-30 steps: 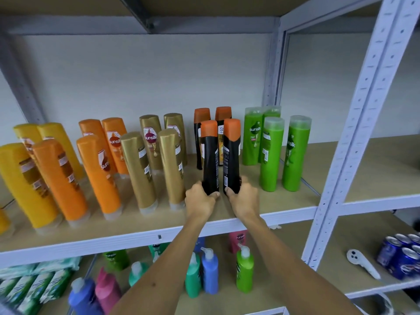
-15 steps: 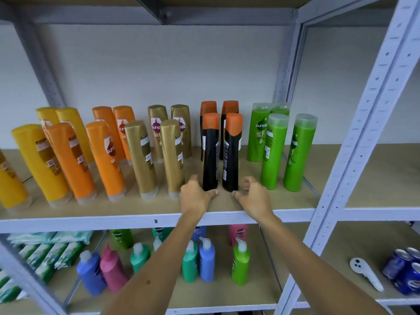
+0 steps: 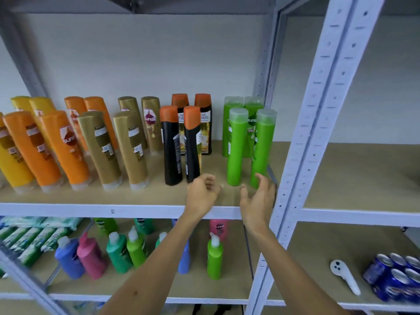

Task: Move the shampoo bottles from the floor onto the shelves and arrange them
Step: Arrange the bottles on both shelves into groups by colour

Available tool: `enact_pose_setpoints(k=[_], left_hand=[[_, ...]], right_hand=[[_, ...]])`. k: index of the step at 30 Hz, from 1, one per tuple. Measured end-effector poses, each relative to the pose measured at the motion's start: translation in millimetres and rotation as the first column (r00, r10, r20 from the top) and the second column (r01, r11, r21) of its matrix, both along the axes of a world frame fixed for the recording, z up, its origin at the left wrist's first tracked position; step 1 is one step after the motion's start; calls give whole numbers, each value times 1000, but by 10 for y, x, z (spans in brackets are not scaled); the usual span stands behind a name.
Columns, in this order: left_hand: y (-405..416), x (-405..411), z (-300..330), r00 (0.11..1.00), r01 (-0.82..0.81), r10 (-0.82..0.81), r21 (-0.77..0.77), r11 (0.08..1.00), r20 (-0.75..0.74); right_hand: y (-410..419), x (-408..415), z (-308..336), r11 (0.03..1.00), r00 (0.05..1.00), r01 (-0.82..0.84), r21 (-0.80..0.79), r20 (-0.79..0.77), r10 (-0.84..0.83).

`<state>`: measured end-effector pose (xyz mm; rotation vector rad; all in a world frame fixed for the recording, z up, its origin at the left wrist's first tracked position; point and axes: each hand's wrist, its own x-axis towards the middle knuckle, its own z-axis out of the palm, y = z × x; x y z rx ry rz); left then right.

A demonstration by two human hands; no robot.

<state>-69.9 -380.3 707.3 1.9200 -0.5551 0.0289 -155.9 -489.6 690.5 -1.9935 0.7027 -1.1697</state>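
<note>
1. Bottles in black with orange caps, the front pair point(image 3: 181, 146), stand upright on the upper shelf point(image 3: 141, 210) at frame centre, released; half a second ago both hands sat at their bases
2. Left hand point(image 3: 202, 194) has shifted right, fingers loosely curled, holding nothing, just right of the black pair
3. Right hand point(image 3: 258, 196) reaches with fingers spread, empty, near the base of the front green bottles point(image 3: 248, 151)
4. Judgement: the black pair is placed; the green ones look next for straightening
5. Orange and gold bottles point(image 3: 106, 151) fill the left; pump bottles point(image 3: 118, 253) sit on the lower shelf
</note>
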Motion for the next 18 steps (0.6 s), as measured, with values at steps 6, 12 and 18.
enact_pose_setpoints(k=[6, 12, 18], left_hand=[[-361, 102, 59, 993, 25, -37, -104, 994, -111], [-556, 220, 77, 975, 112, -145, -191, 975, -171], [-641, 299, 52, 975, 143, -176, -225, 964, -134]], right_hand=[[-119, 64, 146, 999, 1000, -5, 47, -28, 6], [-367, 194, 272, 971, 996, -91, 221, -4, 94], [-481, 269, 311, 918, 989, -148, 368, 45, 141]])
